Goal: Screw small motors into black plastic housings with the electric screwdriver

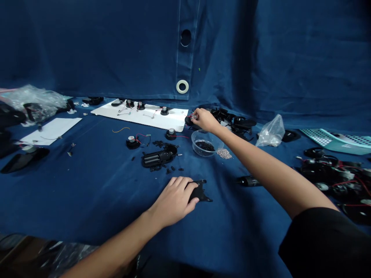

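Observation:
My left hand [176,199] lies low on the blue cloth, fingers curled over a flat black plastic part [199,192] that sticks out to its right. My right hand [203,119] is stretched far forward, fingers pinched on a small round black speaker part with a silver centre and red wire [191,119], at the right end of a white board [150,116]. The board carries several similar round parts with wires. Between my hands sit a black battery housing [159,157], a clear bowl of dark bits [205,143] and a little pile of silver screws [224,153].
A heap of black parts with red wires [336,179] fills the right side beside a teal basket [333,139]. A clear bag [271,132] and more black shells lie behind the bowl. Crumpled plastic [34,98] and a white sheet [52,130] lie at left. A blue curtain hangs behind.

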Demonstrator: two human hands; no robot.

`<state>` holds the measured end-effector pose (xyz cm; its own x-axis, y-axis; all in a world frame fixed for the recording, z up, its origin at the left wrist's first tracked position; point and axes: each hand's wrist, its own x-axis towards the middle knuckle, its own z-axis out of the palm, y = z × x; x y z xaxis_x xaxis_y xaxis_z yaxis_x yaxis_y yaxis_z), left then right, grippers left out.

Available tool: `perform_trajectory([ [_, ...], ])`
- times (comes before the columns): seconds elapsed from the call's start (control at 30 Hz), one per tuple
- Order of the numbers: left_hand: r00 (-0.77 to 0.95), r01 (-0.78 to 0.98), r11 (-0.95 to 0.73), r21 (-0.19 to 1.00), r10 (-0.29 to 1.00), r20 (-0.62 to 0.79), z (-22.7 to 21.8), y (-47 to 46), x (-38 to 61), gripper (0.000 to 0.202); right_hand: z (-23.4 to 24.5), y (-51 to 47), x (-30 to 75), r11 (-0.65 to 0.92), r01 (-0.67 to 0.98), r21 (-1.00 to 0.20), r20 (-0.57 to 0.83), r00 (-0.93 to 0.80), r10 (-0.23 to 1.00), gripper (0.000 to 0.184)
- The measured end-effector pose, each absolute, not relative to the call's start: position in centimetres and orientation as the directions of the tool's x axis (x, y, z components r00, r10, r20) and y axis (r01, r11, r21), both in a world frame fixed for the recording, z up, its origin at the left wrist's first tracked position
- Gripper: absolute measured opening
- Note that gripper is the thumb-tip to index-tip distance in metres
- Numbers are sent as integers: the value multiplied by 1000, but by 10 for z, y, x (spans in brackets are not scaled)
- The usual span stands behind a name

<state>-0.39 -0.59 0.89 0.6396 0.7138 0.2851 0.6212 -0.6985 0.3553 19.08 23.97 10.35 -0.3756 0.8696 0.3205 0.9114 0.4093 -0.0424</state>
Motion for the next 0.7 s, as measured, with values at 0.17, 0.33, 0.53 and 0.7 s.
perform_trajectory([
  [0.17, 638, 624, -695, 357, 718, 280, 9, -6, -3, 34, 112, 209, 195, 584, 807, -87, 462, -486, 742, 22],
  [0.33, 633, 625, -693, 358, 719, 287, 8, -6, -3, 34, 114, 187, 197, 694, 709, -125, 503, -558, 660, 26],
  [0.53, 632, 621, -694, 365, 718, 292, 7, -7, -3, 32, 114, 173, 200, 699, 704, -127, 488, -569, 662, 28],
  [0.7, 608, 599, -671, 436, 736, 297, 8, -8, -5, 34, 119, 147, 201, 736, 656, -168, 504, -584, 636, 26],
])
